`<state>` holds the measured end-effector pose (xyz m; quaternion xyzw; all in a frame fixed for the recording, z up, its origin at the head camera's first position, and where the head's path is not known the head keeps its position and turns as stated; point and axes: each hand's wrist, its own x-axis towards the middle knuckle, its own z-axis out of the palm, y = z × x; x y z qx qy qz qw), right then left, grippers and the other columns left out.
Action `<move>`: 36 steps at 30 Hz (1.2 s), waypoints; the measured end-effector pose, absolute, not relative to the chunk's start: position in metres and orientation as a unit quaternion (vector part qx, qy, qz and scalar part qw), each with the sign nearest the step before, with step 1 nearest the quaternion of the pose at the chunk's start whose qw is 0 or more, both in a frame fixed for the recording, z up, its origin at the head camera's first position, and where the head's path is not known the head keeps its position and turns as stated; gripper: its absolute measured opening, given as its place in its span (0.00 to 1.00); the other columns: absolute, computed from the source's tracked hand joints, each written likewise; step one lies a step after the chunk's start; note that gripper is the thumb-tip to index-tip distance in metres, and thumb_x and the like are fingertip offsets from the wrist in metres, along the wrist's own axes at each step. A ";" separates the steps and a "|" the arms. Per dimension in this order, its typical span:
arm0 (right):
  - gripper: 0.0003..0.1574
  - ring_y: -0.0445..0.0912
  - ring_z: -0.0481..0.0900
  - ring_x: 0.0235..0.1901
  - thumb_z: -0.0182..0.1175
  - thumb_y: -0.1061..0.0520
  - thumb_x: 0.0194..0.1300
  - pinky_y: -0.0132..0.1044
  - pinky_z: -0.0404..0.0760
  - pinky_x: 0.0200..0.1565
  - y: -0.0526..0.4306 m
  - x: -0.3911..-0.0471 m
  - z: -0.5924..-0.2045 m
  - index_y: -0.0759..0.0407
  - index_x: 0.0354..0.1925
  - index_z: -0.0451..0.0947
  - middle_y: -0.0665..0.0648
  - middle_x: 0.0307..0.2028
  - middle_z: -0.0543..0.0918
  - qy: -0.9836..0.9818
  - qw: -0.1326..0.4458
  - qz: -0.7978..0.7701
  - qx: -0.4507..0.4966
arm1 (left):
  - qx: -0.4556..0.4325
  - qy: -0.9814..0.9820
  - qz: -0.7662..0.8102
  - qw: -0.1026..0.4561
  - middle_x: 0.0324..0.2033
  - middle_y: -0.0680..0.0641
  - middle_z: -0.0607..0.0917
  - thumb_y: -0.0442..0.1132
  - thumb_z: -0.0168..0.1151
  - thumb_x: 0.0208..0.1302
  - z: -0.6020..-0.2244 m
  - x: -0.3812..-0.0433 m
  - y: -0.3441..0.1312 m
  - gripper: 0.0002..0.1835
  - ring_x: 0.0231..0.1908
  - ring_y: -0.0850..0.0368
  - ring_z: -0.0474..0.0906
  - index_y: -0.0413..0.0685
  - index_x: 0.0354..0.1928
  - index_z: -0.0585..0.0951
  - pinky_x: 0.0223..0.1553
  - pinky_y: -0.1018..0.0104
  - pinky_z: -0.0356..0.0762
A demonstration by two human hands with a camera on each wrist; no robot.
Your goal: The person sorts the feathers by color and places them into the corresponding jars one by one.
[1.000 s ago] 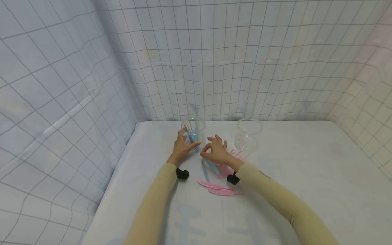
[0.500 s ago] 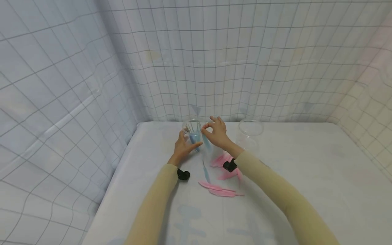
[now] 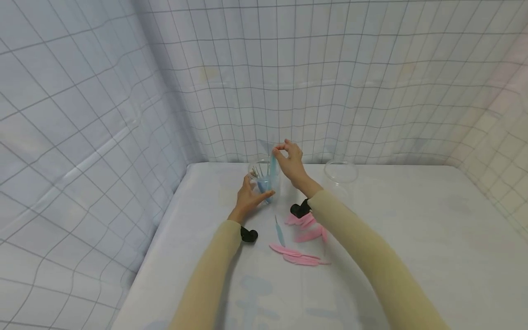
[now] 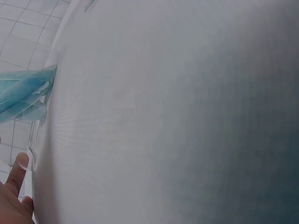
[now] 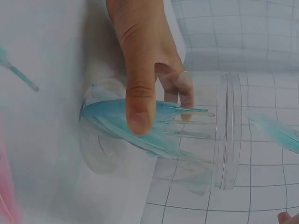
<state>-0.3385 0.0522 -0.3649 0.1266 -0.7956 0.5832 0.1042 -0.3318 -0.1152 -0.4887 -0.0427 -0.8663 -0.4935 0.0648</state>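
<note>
My left hand [image 3: 246, 198] grips a clear plastic jar [image 5: 229, 140] from the side, thumb across its front in the right wrist view. Several blue feathers [image 5: 126, 119] stand inside, quills upward. Above the jar's mouth, my right hand [image 3: 292, 162] pinches another blue feather [image 3: 272, 166] between thumb and fingertip; it hangs vane down, its lower end overlapping the rim in the head view. In the left wrist view, the jar's feathers [image 4: 28, 91] and part of the left hand [image 4: 16, 186] show at the left edge.
One blue feather [image 3: 279, 234] lies on the white table, in front of the jar. Near it are two pink feathers [image 3: 300, 260] and a loose group of pink ones [image 3: 305, 221]. A second clear jar [image 3: 340, 181] stands to the right. Gridded cloth [image 3: 309, 91] hangs behind.
My right hand has picked a blue feather up from the table and raised it over the jar. The left hand has kept its hold on the jar.
</note>
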 end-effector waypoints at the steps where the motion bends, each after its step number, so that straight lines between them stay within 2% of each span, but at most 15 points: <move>1: 0.15 0.51 0.43 0.69 0.53 0.52 0.71 0.51 0.49 0.65 0.052 -0.339 -0.364 0.63 0.45 0.75 0.59 0.67 0.60 -0.789 0.105 0.594 0.117 | -0.040 -0.866 -0.494 0.064 0.64 0.34 0.66 0.57 0.72 0.50 -0.489 -0.332 -0.115 0.52 0.63 0.43 0.64 0.48 0.68 0.52 0.58 0.47 0.64; 7: 0.15 0.52 0.44 0.68 0.51 0.49 0.72 0.51 0.55 0.63 0.047 -0.341 -0.364 0.60 0.47 0.72 0.57 0.69 0.57 -0.759 0.114 0.637 0.066 | -0.037 -0.866 -0.495 0.063 0.63 0.33 0.67 0.58 0.72 0.48 -0.491 -0.330 -0.111 0.51 0.62 0.43 0.65 0.49 0.67 0.53 0.59 0.47 0.64; 10: 0.13 0.52 0.45 0.68 0.51 0.50 0.73 0.51 0.52 0.63 0.046 -0.343 -0.369 0.59 0.46 0.71 0.58 0.69 0.58 -0.760 0.128 0.634 0.063 | -0.041 -0.865 -0.496 0.063 0.62 0.33 0.68 0.58 0.72 0.48 -0.492 -0.329 -0.109 0.52 0.62 0.43 0.65 0.48 0.67 0.53 0.58 0.47 0.64; 15: 0.11 0.51 0.51 0.66 0.54 0.54 0.71 0.48 0.49 0.64 0.047 -0.346 -0.383 0.60 0.44 0.74 0.59 0.60 0.69 -0.790 0.143 0.592 0.069 | -0.048 -0.865 -0.496 0.057 0.63 0.34 0.67 0.60 0.71 0.49 -0.495 -0.330 -0.106 0.53 0.62 0.43 0.65 0.48 0.69 0.52 0.58 0.48 0.64; 18: 0.13 0.52 0.54 0.64 0.57 0.51 0.69 0.48 0.50 0.63 0.050 -0.345 -0.389 0.59 0.44 0.77 0.58 0.56 0.72 -0.818 0.127 0.557 0.066 | -0.053 -0.864 -0.497 0.058 0.64 0.34 0.65 0.59 0.72 0.49 -0.495 -0.330 -0.107 0.53 0.63 0.42 0.64 0.48 0.69 0.51 0.58 0.47 0.64; 21: 0.16 0.53 0.53 0.64 0.58 0.48 0.67 0.52 0.52 0.62 0.055 -0.343 -0.393 0.57 0.46 0.78 0.57 0.60 0.70 -0.835 0.105 0.537 0.064 | -0.056 -0.865 -0.496 0.061 0.64 0.34 0.65 0.59 0.72 0.49 -0.494 -0.330 -0.108 0.52 0.62 0.42 0.64 0.48 0.68 0.51 0.58 0.47 0.64; 28: 0.18 0.59 0.53 0.65 0.59 0.47 0.66 0.58 0.50 0.62 0.072 -0.331 -0.400 0.60 0.43 0.78 0.61 0.61 0.69 -0.860 0.086 0.492 0.105 | -0.052 -0.869 -0.489 0.061 0.64 0.34 0.66 0.58 0.71 0.50 -0.491 -0.330 -0.112 0.51 0.62 0.42 0.65 0.49 0.68 0.51 0.57 0.46 0.65; 32: 0.18 0.62 0.50 0.65 0.60 0.45 0.64 0.64 0.51 0.59 0.078 -0.320 -0.408 0.59 0.39 0.80 0.63 0.64 0.65 -0.893 0.035 0.435 0.114 | -0.052 -0.871 -0.483 0.069 0.63 0.34 0.66 0.58 0.72 0.50 -0.491 -0.332 -0.114 0.51 0.62 0.42 0.66 0.49 0.67 0.52 0.57 0.47 0.65; 36: 0.20 0.64 0.49 0.66 0.62 0.42 0.62 0.65 0.54 0.58 0.080 -0.311 -0.418 0.57 0.36 0.82 0.65 0.65 0.63 -0.928 -0.012 0.349 0.132 | -0.058 -0.866 -0.491 0.081 0.63 0.34 0.66 0.57 0.72 0.49 -0.490 -0.333 -0.117 0.49 0.62 0.42 0.65 0.49 0.65 0.54 0.57 0.47 0.65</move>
